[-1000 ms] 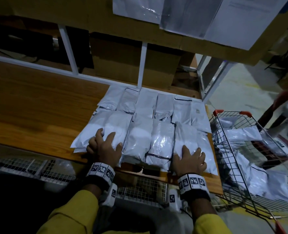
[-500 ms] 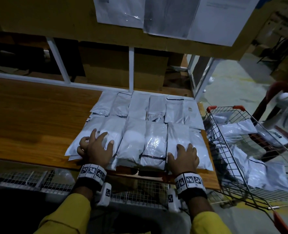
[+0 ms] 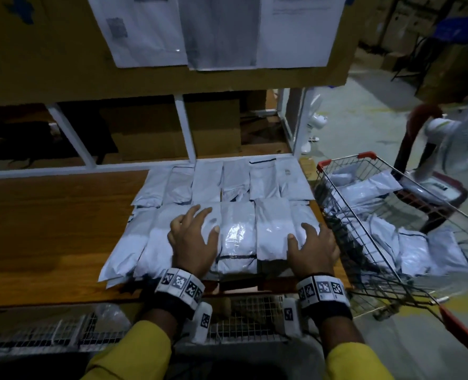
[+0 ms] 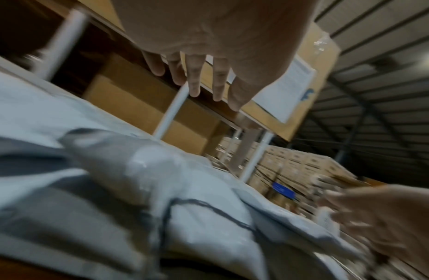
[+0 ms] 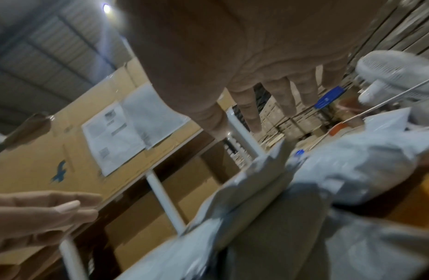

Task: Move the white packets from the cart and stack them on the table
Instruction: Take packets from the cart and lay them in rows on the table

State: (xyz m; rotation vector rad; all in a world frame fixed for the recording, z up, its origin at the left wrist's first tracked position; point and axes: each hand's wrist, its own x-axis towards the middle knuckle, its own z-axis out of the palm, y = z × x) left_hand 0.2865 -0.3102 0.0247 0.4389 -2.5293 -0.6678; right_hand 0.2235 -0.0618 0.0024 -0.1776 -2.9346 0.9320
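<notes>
1. Half a second ago my left hand (image 3: 193, 242) lay flat on the packets at the left end of the near row; now it sits further right, towards the middle of that row, fingers spread wide and holding nothing.
2. My right hand (image 3: 311, 249) has crept a little towards the row's right end, also spread wide and empty. In the wrist views both palms seem to hover just above the plastic, though blur hides any contact.
3. The white packets (image 3: 238, 237) lie under and between my hands in two rows on the surface (image 3: 49, 229), the second row beyond my fingertips.
4. I judge the smoothing is done and both hands are freeing up.
5. Just past my right hand stands the cart (image 3: 386, 242), with more packets (image 3: 419, 253) inside, so the moving is unfinished.
</notes>
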